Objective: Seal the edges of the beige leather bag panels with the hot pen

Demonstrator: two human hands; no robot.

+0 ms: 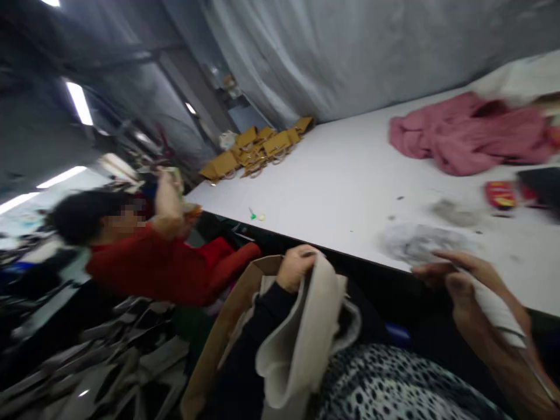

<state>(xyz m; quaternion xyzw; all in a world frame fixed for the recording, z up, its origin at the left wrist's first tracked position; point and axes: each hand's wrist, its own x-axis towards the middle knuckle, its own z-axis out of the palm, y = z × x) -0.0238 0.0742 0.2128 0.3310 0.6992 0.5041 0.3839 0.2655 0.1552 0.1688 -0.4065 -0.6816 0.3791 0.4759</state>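
My left hand is closed on the top edge of a cream bag, which looks unfinished and hangs down over my lap. At the right, my right hand is smeared by motion, its fingers curled around a white-handled tool. A thin shaft runs from the tool toward the lower right corner; its exact kind is unclear. Just beyond the fingertips, a crumpled clear plastic bag lies on the table.
The white table bears a pile of mustard bags, a pink cloth and a red packet. An open cardboard box stands by my left arm. A co-worker in red is at the left, beside many pale pieces.
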